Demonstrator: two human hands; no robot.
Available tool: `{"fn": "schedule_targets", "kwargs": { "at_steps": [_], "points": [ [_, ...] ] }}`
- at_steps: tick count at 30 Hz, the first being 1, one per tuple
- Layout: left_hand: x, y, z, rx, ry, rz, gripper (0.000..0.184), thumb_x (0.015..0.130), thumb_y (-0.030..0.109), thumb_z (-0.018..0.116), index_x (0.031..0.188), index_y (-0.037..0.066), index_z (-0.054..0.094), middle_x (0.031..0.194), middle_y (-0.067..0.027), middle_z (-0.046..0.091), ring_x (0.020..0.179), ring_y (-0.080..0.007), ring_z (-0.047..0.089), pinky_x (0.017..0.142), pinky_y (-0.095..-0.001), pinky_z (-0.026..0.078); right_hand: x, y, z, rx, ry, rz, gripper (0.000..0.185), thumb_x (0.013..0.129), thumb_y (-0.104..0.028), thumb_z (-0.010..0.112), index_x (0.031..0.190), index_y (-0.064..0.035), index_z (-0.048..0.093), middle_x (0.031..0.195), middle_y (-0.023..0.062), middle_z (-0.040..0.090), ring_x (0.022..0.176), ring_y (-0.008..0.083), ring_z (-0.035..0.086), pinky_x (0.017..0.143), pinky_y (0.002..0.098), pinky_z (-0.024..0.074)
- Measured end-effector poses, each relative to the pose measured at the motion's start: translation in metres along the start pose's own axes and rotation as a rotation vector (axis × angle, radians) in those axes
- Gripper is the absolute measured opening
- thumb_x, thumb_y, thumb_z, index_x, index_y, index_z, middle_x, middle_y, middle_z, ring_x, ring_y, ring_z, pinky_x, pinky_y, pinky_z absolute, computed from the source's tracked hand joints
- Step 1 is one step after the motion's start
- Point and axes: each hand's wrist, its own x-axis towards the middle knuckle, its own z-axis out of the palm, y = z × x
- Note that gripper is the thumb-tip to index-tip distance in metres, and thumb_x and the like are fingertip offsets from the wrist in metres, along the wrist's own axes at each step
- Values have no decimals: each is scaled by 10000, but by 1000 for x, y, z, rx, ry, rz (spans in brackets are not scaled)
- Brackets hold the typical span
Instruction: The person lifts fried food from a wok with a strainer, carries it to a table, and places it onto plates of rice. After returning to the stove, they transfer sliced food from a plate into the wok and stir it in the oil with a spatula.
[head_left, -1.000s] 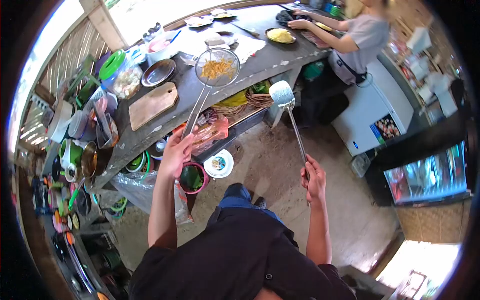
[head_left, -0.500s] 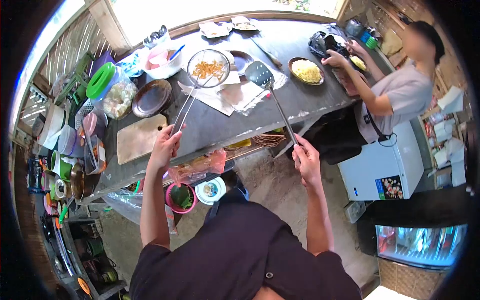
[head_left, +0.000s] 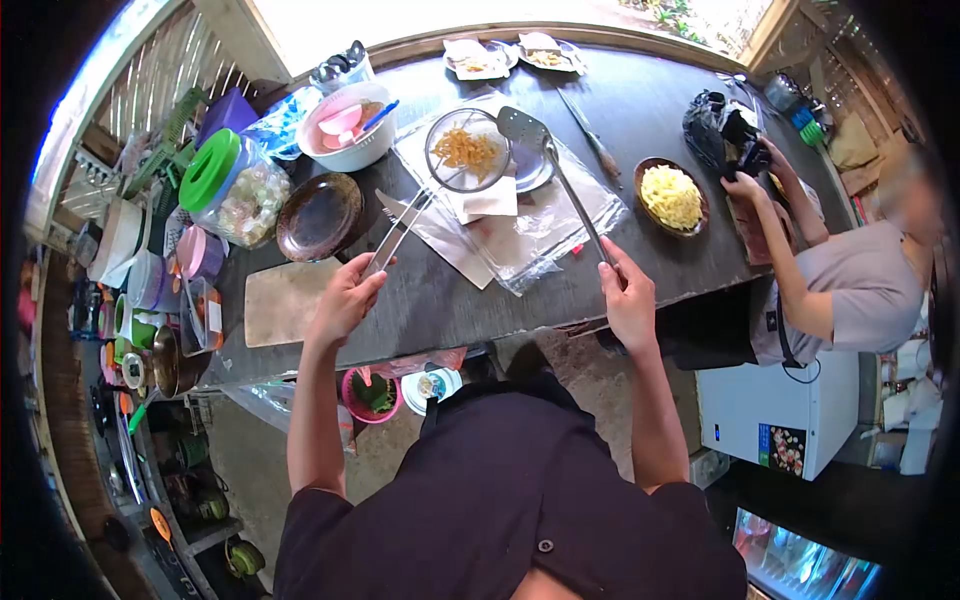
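My left hand point(head_left: 350, 295) is closed round the handle of a wire strainer point(head_left: 467, 150), which holds golden-brown fried shreds above the table. In my right hand point(head_left: 628, 295) is the long metal handle of a slotted spatula point(head_left: 522, 130); its dark head is beside the strainer's right rim. Beneath both tools lie clear plastic point(head_left: 575, 215), brown paper point(head_left: 440, 235) and a plate point(head_left: 537, 175), partly covered. A knife point(head_left: 392, 206) rests left of the paper. Farther right is a bowl of pale yellow shreds point(head_left: 671, 196).
A brown plate point(head_left: 320, 217), cutting board point(head_left: 285, 303), green-lidded jar point(head_left: 240, 195) and white tub point(head_left: 345, 130) stand at left. Two small plates point(head_left: 478, 60) are at the back. Another person point(head_left: 850, 285) handles a black plastic bag point(head_left: 708, 130) at right. A white freezer point(head_left: 770, 410) stands below.
The view has swung toward the table. My hands have brought the strainer and spatula over the plastic and paper, with the spatula head now close to the strainer.
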Motion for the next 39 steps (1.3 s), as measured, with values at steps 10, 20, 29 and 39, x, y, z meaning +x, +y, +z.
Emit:
{"fn": "schedule_targets", "kwargs": {
  "at_steps": [10, 20, 29, 39],
  "points": [
    [6, 0, 14, 28, 45, 10, 244, 959, 120, 526, 1184, 39, 573, 639, 97, 377, 508, 2, 320, 443, -182, 247, 33, -5, 1, -124, -38, -164, 332, 897, -102, 577, 1227, -70, 600, 604, 111, 415, 549, 117, 374, 516, 299, 355],
    [12, -9, 19, 17, 95, -9, 235, 959, 100, 514, 1176, 37, 578, 637, 97, 377, 509, 4, 305, 440, -190, 236, 23, -1, -6, -186, -123, -96, 334, 891, -114, 576, 1223, -89, 605, 672, 187, 566, 529, 213, 489, 560, 343, 412],
    [14, -13, 22, 47, 96, 14, 237, 957, 98, 512, 1176, 42, 583, 645, 93, 383, 520, -1, 311, 449, -195, 240, 21, 2, -2, -189, -90, -76, 337, 891, -111, 575, 1227, -91, 605, 600, 153, 497, 511, 188, 433, 531, 335, 385],
    [20, -11, 22, 94, 102, 57, 225, 955, 112, 515, 1158, 43, 584, 654, 79, 393, 542, -17, 328, 472, -204, 262, 7, -2, 0, -192, -73, -58, 331, 894, -108, 564, 1221, -73, 604, 686, 177, 565, 550, 203, 481, 582, 337, 418]
  ]
}}
